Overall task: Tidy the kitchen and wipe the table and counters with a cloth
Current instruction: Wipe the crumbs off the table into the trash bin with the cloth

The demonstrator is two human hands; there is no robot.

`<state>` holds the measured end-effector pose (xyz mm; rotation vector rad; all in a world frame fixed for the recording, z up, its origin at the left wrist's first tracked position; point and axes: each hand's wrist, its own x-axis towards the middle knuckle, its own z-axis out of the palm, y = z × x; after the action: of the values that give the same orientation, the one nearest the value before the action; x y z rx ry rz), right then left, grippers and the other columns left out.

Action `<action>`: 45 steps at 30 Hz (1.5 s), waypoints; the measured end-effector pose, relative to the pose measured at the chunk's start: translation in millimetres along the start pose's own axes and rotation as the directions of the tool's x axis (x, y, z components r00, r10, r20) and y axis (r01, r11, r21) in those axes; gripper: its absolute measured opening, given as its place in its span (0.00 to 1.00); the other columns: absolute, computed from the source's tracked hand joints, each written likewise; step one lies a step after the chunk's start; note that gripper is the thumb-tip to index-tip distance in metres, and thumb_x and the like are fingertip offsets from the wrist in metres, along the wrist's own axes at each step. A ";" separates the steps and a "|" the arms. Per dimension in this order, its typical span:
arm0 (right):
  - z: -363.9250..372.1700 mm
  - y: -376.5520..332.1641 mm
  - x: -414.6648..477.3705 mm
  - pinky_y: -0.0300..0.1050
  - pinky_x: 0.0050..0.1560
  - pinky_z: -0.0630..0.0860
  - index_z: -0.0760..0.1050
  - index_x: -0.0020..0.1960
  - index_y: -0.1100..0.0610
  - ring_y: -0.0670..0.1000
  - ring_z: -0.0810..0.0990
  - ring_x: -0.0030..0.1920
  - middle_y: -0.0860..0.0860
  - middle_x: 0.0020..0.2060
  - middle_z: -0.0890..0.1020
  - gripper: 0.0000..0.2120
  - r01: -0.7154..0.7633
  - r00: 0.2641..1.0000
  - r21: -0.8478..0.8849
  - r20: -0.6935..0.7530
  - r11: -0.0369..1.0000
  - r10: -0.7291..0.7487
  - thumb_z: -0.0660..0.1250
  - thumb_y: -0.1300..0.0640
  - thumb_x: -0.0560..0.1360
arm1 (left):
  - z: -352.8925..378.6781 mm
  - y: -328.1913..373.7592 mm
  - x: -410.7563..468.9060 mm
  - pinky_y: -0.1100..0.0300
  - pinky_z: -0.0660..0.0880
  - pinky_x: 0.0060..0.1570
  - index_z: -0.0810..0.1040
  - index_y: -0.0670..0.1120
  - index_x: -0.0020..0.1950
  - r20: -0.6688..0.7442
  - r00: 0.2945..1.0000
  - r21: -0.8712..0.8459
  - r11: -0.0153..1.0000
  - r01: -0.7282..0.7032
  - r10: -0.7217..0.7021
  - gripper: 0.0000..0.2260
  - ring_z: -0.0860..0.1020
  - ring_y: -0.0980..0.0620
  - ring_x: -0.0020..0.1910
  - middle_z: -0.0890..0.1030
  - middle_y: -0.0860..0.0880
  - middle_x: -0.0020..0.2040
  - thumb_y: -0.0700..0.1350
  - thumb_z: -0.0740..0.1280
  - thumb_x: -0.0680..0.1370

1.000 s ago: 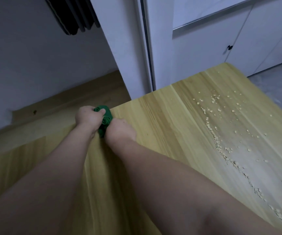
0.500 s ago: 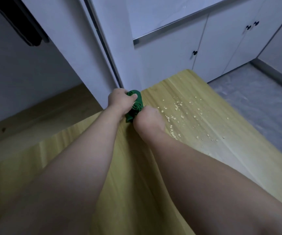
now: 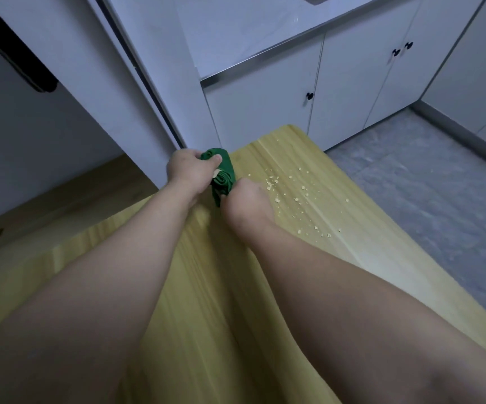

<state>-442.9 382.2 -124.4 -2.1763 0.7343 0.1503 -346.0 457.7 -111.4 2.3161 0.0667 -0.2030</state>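
Observation:
A bunched green cloth [image 3: 223, 174] is held over the far part of the light wooden table [image 3: 352, 243]. My left hand [image 3: 190, 170] grips its upper end, thumb across the top. My right hand [image 3: 246, 199] grips its lower end, knuckles toward me. Pale crumbs [image 3: 291, 188] are scattered on the table just right of my right hand, thinning out toward the right edge.
A white wall panel [image 3: 160, 83] stands right behind the table's far edge. White cabinets [image 3: 352, 91] with small black knobs run under a grey counter [image 3: 250, 33] at the back right. Grey floor [image 3: 440, 185] lies to the right. A wooden bench [image 3: 60, 205] sits at left.
My view has swung to the right and both hands have carried the cloth along the table's far edge toward the crumbs. More of the cabinets and floor shows now.

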 end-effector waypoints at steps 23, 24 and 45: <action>-180.4 161.6 -357.4 0.50 0.42 0.82 0.79 0.48 0.63 0.55 0.81 0.37 0.63 0.46 0.84 0.10 -0.283 0.959 0.840 0.237 0.463 0.155 0.60 0.70 0.75 | -36.0 57.0 -461.7 0.53 0.78 0.54 0.76 0.43 0.58 0.251 0.949 -0.904 0.305 0.300 -0.188 0.10 0.81 0.45 0.55 0.81 0.42 0.56 0.36 0.58 0.81; -190.6 179.0 -373.4 0.51 0.44 0.82 0.79 0.48 0.64 0.56 0.82 0.37 0.63 0.46 0.85 0.08 -0.277 0.959 0.855 0.221 0.438 0.175 0.61 0.69 0.76 | -26.8 61.6 -484.7 0.53 0.77 0.56 0.76 0.44 0.56 0.291 0.939 -0.903 0.270 0.333 -0.185 0.10 0.80 0.45 0.54 0.81 0.42 0.55 0.35 0.57 0.81; -494.1 537.8 -436.2 0.43 0.39 0.81 0.78 0.51 0.66 0.56 0.85 0.41 0.63 0.44 0.85 0.06 0.035 0.805 0.979 -0.147 0.202 0.575 0.69 0.70 0.74 | 313.4 306.3 -705.4 0.56 0.73 0.43 0.78 0.39 0.60 0.793 0.576 -0.559 0.611 0.560 0.197 0.14 0.80 0.47 0.44 0.82 0.42 0.48 0.35 0.65 0.75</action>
<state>-1165.2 -52.4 -9.4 -0.7641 1.1237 -0.6043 -1046.4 30.5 16.7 1.1245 -0.0350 -1.1241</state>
